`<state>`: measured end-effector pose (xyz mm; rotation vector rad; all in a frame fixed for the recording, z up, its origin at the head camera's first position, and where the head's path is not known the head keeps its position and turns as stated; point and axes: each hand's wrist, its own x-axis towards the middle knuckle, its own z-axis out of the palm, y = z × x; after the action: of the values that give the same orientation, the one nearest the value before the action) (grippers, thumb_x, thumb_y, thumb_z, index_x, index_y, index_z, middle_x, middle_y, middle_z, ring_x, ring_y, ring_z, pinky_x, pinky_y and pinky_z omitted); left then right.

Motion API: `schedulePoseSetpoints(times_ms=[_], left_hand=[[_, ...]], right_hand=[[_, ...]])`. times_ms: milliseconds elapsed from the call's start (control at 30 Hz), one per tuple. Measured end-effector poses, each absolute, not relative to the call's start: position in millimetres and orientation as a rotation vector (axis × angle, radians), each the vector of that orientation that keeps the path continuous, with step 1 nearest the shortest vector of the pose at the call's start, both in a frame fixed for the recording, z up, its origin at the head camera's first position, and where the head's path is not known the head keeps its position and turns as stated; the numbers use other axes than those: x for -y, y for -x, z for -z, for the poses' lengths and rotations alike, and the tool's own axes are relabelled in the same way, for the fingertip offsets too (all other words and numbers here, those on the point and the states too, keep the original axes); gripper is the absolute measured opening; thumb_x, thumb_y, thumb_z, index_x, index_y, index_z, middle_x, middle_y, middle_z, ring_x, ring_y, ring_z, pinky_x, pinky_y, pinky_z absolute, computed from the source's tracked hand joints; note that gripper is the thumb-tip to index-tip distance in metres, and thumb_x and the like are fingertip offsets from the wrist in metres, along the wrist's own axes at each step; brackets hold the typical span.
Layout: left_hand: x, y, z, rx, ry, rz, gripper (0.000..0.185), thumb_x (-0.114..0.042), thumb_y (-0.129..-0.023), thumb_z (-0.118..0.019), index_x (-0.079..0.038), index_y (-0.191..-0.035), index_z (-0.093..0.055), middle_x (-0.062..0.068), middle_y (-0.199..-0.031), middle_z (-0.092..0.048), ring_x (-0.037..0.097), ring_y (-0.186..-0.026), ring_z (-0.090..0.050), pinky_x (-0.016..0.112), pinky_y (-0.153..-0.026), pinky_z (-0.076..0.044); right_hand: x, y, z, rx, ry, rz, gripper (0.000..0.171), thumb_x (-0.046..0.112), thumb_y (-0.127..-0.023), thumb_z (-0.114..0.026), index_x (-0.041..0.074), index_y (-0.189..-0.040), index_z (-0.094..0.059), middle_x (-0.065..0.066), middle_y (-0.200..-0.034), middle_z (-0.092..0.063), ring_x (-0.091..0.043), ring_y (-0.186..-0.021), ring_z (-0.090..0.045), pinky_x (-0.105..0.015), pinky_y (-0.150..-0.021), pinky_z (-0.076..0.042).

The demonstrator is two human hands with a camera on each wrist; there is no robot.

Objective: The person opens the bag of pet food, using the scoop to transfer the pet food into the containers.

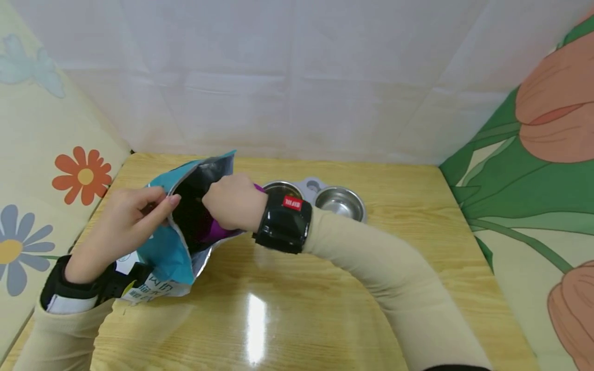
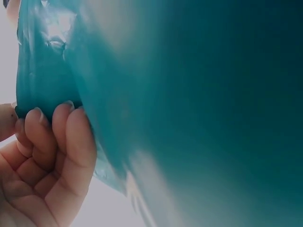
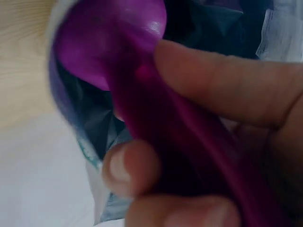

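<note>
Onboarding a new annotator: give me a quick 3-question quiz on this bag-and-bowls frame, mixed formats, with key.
1. True or false: the left hand pinches the edge of the teal bag.
2. What colour is the scoop that the right hand grips? A) green B) purple C) white
3. How many steel bowls sit in the feeder on the table?

Key: 1 true; 2 B; 3 two.

teal bag (image 1: 169, 252), purple scoop (image 3: 113, 52), steel bowls (image 1: 340, 202)
</note>
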<state>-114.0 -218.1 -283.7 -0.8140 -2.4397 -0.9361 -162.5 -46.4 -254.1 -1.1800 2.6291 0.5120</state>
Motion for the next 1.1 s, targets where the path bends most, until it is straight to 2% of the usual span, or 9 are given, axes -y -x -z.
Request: schedulePoseSetpoints(times_ms=[233,400,633,833,1100], left_hand=[[217.0,114.6,284.2,2.441,0.831,0.936,0.032,-0.001,-0.083,-0.063,-0.016,-0.059,-0.048,-0.013,-0.051,-0.036,0.002,-0.042,-0.03,0.016,-0.04,-0.022],[216.6,115.8,286.1,2.433,0.857,0.954,0.031,-0.007,-0.086,-0.061,-0.017,-0.06,-0.049,-0.013,-0.052,-0.037,0.002,-0.042,-0.03,0.016,-0.04,-0.022],[217.9,115.5,288.8,2.416,0.86,0.924,0.033,-0.024,-0.092,-0.055,-0.016,-0.06,-0.049,-0.014,-0.052,-0.038,0.001,-0.043,-0.03,0.015,-0.04,-0.022],[219.0,114.9,291.7,2.409,0.864,0.922,0.035,-0.032,-0.092,-0.052,-0.015,-0.061,-0.051,-0.014,-0.053,-0.04,0.001,-0.043,-0.031,0.015,-0.04,-0.023],[219.8,116.4,290.9,2.39,0.882,0.93,0.037,-0.035,-0.092,-0.051,-0.016,-0.06,-0.047,-0.012,-0.051,-0.03,0.001,-0.042,-0.028,0.014,-0.04,-0.021]], right_hand=[[59.2,160.3,268.3,-2.659,1.311,-0.54,0.015,0.024,-0.09,-0.051,0.02,-0.091,-0.064,0.007,-0.079,-0.058,-0.007,-0.066,-0.051,-0.028,-0.061,-0.05],[58.6,161.2,276.5,-2.721,1.411,-0.535,0.016,0.023,-0.09,-0.05,0.021,-0.087,-0.066,0.007,-0.075,-0.059,-0.006,-0.063,-0.05,-0.027,-0.058,-0.05],[53.2,167.2,294.7,-2.738,1.365,-0.376,0.014,0.022,-0.089,-0.052,0.018,-0.086,-0.066,0.005,-0.077,-0.06,-0.008,-0.063,-0.051,-0.028,-0.057,-0.049],[49.5,165.0,308.3,-2.785,1.395,-0.288,0.01,0.022,-0.084,-0.057,0.018,-0.082,-0.066,0.004,-0.077,-0.062,-0.01,-0.063,-0.054,-0.029,-0.052,-0.048],[45.6,164.9,310.6,-2.78,1.359,-0.252,0.008,0.023,-0.083,-0.059,0.018,-0.077,-0.063,0.005,-0.073,-0.058,-0.009,-0.061,-0.051,-0.027,-0.051,-0.045]])
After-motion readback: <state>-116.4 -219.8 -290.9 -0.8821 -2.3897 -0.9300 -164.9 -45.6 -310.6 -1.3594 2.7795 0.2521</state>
